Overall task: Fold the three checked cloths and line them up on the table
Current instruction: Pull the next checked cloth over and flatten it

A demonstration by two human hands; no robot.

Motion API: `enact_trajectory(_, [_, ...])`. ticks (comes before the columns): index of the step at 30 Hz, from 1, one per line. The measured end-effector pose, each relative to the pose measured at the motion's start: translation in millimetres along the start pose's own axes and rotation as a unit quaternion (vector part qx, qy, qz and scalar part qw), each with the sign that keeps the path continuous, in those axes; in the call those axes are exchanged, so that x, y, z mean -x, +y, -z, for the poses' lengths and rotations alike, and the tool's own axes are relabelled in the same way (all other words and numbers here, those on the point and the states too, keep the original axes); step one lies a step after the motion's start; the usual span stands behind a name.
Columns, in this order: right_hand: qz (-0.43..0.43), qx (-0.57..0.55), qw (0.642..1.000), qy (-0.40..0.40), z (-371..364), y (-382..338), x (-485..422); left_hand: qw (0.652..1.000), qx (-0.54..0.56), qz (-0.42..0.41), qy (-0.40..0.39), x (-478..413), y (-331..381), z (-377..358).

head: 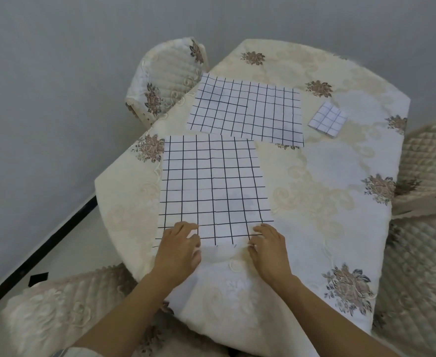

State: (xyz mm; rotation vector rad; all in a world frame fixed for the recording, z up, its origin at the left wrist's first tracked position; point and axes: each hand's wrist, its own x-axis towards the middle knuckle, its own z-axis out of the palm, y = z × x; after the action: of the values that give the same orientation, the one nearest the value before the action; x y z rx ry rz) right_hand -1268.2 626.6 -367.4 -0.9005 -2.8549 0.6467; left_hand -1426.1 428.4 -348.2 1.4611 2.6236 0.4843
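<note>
Three white cloths with a black check lie on the table (314, 176). The nearest cloth (213, 186) is spread flat in front of me. My left hand (179, 249) pinches its near left corner. My right hand (268, 249) pinches its near right corner. A second cloth (247, 109) lies flat behind it, farther back. The third cloth (327, 119) is folded into a small square at the far right.
The table wears a cream floral tablecloth that hangs over its edges. Quilted chairs stand at the far left (165, 78), the near left (65, 307) and the right (428, 176). A grey wall is behind.
</note>
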Motion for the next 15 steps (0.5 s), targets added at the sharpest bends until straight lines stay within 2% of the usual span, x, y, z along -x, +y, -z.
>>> enact_trajectory(5, [-0.011,0.005,1.0,0.007,10.0,-3.9,11.8,0.999,0.001,0.045,-0.002,13.5,-25.2,10.7])
enact_trajectory(15, [-0.019,0.018,0.999,0.021,22.6,-5.0,52.0,1.0,0.008,0.004,0.009,41.0,-27.5,33.0])
